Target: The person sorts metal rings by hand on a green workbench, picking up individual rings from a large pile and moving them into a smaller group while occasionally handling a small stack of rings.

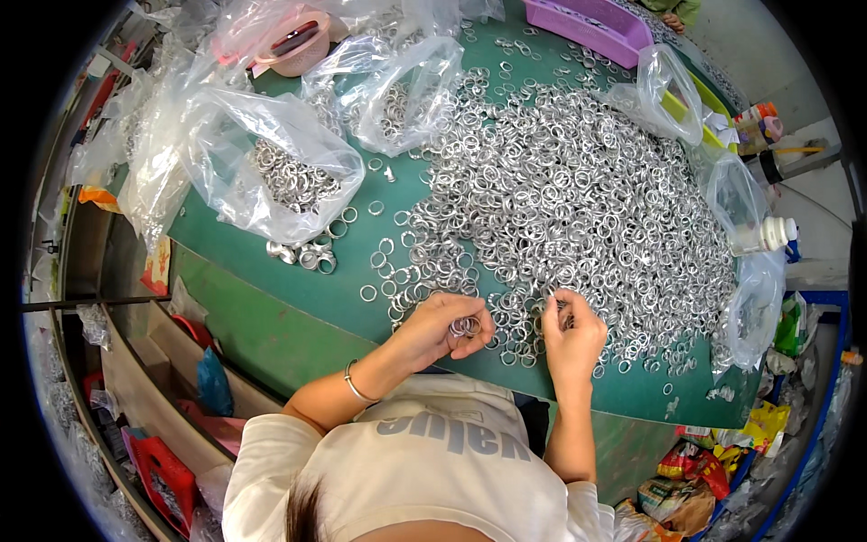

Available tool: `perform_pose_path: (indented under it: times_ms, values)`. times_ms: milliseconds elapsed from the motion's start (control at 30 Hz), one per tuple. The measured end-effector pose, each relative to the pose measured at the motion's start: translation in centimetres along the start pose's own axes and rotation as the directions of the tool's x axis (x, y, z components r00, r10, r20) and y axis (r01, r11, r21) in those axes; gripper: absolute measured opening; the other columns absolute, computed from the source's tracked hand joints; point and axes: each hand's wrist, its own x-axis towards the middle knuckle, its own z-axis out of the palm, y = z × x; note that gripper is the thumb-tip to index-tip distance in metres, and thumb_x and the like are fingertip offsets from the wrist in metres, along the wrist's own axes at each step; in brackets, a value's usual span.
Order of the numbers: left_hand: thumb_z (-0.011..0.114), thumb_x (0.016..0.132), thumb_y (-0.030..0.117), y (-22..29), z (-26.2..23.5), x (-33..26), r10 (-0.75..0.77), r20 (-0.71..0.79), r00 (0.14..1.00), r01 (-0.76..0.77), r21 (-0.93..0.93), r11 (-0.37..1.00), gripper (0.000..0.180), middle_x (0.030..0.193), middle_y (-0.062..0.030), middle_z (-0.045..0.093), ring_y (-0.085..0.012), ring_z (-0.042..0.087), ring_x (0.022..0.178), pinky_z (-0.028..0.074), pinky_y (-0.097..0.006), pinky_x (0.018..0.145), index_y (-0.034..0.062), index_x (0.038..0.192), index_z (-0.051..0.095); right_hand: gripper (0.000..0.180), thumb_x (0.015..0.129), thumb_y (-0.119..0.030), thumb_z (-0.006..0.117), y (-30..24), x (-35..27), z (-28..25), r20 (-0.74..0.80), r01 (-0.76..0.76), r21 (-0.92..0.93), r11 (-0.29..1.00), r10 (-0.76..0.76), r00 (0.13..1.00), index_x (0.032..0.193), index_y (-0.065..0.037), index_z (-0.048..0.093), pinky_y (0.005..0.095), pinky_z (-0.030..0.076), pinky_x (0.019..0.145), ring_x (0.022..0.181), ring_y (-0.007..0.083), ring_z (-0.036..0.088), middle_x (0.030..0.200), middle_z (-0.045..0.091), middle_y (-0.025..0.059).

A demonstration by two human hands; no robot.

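A wide heap of silver metal rings (578,181) covers much of the green table (298,285). At its near edge my left hand (440,330) is curled around several rings (465,326), which show between the fingers and palm. My right hand (574,339) is closed at the front of the heap, thumb and fingers together, with rings (565,316) partly showing in its grip. Loose rings lie on the table between the two hands. To the left of the heap, a clear plastic bag (217,117) stands open with rings inside, and a few larger rings (316,255) lie in front of it.
Another clear bag (415,90) of rings stands farther back. A pink bowl (298,50) and a purple tray (591,27) sit along the far side. At the right edge are a green basket (695,99), plastic bags and a white bottle (768,235). Drawers (172,361) stand at left.
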Motion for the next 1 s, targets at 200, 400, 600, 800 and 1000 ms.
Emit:
perform_pose_path:
  times_ms: [200,400,600,800,1000]
  values:
    - [0.048,0.095,0.018,-0.1,0.5,-0.3,-0.033,-0.022,0.999,0.037,0.210,0.977,0.024,0.062,-0.0020,0.049,-0.0057,0.039,0.049,0.026,-0.019,0.039,-0.0021,0.095,0.061,0.014,0.079,-0.010,0.067,0.9,-0.4,-0.4,-0.007,0.023,-0.123,0.992,-0.024,1.000,0.092,-0.007,0.063,0.0348,0.040,0.043,0.043,0.0232,0.053,0.051,0.053,0.0068]
    - [0.048,0.094,0.013,-0.4,1.0,0.0,0.009,-0.012,1.000,-0.006,0.183,0.983,0.022,0.068,-0.0015,0.050,-0.0040,0.037,0.051,0.024,-0.017,0.040,-0.0005,0.109,0.058,0.011,0.079,-0.016,0.067,0.4,-0.1,2.4,0.061,0.183,-0.275,0.944,-0.173,0.983,0.086,-0.008,0.066,0.0352,0.041,0.043,0.043,0.0266,0.054,0.054,0.057,0.0081]
    - [0.049,0.094,0.015,0.1,0.6,-0.6,-0.054,0.013,0.998,0.053,0.073,0.996,0.024,0.071,-0.0018,0.051,-0.0045,0.036,0.052,0.023,-0.017,0.041,-0.0008,0.110,0.058,0.011,0.081,-0.012,0.064,0.0,0.0,0.9,0.092,-0.002,0.246,0.969,-0.021,0.996,0.075,-0.003,0.062,0.0275,0.039,0.042,0.042,0.0139,0.050,0.052,0.055,0.0031]
    - [0.043,0.096,0.028,-0.8,0.9,-0.5,-0.406,0.174,0.897,0.438,-0.230,0.869,0.042,0.093,-0.0094,0.059,-0.0119,0.054,0.075,0.043,-0.022,0.060,-0.0044,0.120,0.052,0.013,0.084,-0.013,0.053,0.5,-0.5,-0.5,0.483,-0.490,0.845,-0.216,-0.087,0.871,0.079,-0.005,0.045,0.0189,0.030,0.038,0.058,0.0158,0.045,0.089,0.052,0.0150]
    - [0.035,0.097,0.026,-2.6,2.0,0.2,-0.438,0.311,0.843,0.529,-0.333,0.781,0.047,0.126,-0.0178,0.052,-0.0286,0.052,0.115,0.040,-0.041,0.100,-0.0069,0.129,0.041,0.013,0.082,0.002,0.053,0.1,-1.8,-0.1,0.368,-0.357,0.909,0.217,-0.009,0.930,0.087,-0.005,0.043,0.0219,0.041,0.047,0.065,0.0136,0.051,0.083,0.057,0.0112]
